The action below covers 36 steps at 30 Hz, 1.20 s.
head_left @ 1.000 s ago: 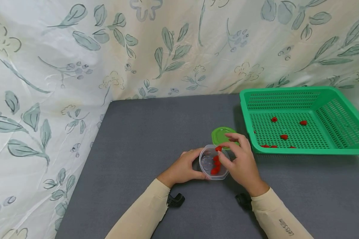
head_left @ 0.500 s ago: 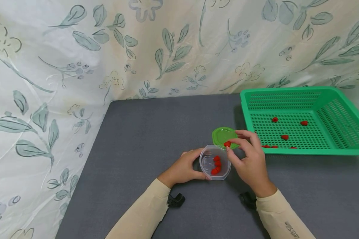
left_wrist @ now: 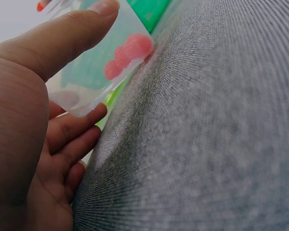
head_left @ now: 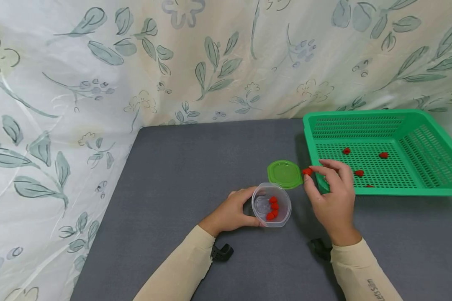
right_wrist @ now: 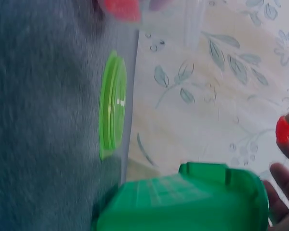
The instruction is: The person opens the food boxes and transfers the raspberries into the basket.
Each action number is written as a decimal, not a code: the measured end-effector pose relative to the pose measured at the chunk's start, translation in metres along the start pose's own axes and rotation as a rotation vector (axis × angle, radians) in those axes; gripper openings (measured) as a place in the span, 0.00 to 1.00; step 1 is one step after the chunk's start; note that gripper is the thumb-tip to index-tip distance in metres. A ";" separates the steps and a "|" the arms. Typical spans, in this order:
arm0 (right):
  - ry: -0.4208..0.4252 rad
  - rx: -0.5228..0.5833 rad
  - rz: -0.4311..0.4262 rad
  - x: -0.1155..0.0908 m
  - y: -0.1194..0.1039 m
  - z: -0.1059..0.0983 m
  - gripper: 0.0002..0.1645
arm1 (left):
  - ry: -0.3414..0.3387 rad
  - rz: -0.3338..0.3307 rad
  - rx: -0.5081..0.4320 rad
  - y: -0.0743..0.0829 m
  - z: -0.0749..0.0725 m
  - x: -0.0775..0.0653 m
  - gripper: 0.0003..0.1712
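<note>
My left hand [head_left: 232, 212] grips a small clear plastic tub [head_left: 261, 192] between thumb and fingers, its mouth tipped toward me. Several red raspberries [head_left: 274, 206] lie in a row inside; through the wall in the left wrist view the raspberries [left_wrist: 127, 55] look pale. Between thumb and index finger, my right hand [head_left: 333, 200] pinches one raspberry [head_left: 307, 171], raised near the left corner of a green basket [head_left: 393, 191]. In the right wrist view that raspberry [right_wrist: 283, 130] is at the fingertips, above the basket's rim.
A green lid [head_left: 285, 174] lies on the grey table [head_left: 196, 167], just behind the tub. Several more raspberries [head_left: 383, 155] are scattered over the basket's slotted floor. A leaf-patterned cloth [head_left: 218, 58] hangs behind the table and along its left side.
My right hand has moved right from over the tub, past the lid, to the basket's near left corner, still pinching the raspberry. My left hand and the tub have stayed put.
</note>
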State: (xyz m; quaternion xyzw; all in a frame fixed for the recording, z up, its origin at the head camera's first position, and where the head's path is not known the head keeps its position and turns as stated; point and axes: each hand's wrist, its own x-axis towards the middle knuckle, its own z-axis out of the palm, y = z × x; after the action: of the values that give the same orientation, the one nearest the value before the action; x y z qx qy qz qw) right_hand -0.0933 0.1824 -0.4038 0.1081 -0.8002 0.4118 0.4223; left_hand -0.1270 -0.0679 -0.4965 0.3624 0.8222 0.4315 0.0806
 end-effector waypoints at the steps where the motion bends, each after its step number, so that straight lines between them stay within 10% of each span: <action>1: 0.020 -0.020 0.014 0.001 0.001 -0.001 0.11 | -0.001 0.000 0.000 0.000 0.000 0.000 0.52; 8: 0.115 -0.134 0.095 0.000 0.021 -0.009 0.11 | 0.001 -0.006 0.009 0.001 0.001 -0.001 0.51; 18: 0.030 -0.299 0.192 -0.011 0.048 -0.008 0.11 | 0.000 -0.009 0.003 0.002 0.000 -0.001 0.52; 36: 0.044 -0.379 0.145 -0.012 0.052 -0.006 0.12 | -0.002 -0.014 -0.008 0.002 0.000 0.000 0.51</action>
State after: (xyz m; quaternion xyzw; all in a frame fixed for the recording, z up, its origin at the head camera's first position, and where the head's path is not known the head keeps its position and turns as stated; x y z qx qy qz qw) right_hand -0.1094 0.2176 -0.4403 -0.0402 -0.8597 0.2852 0.4218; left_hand -0.1258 -0.0677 -0.4950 0.3566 0.8229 0.4340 0.0862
